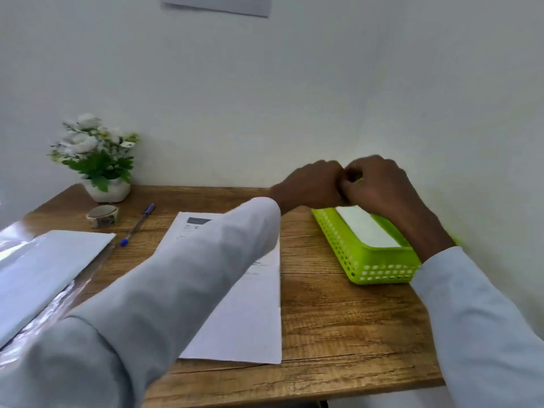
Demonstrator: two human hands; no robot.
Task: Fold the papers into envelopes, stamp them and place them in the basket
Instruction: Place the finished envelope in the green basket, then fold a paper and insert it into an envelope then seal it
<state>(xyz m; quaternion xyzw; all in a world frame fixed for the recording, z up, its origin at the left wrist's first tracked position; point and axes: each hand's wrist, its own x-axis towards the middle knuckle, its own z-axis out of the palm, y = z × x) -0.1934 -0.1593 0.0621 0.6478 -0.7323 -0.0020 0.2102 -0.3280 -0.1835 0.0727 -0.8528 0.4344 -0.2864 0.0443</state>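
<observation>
A lime-green perforated basket (357, 260) stands at the right of the wooden desk, against the wall. A white folded envelope (368, 228) lies inside it. My left hand (312, 187) and my right hand (379, 184) meet knuckle to knuckle over the basket's far end, fingers curled down onto the envelope's far edge. The fingertips themselves are hidden. A printed sheet of paper (247, 316) lies flat in the middle of the desk, partly covered by my left sleeve.
A stack of white sheets in a clear plastic sleeve (44, 266) lies at the left. Behind it are a roll of tape (103, 215), a blue pen (137, 225) and a pot of white flowers (97, 157). The wall runs close behind and to the right.
</observation>
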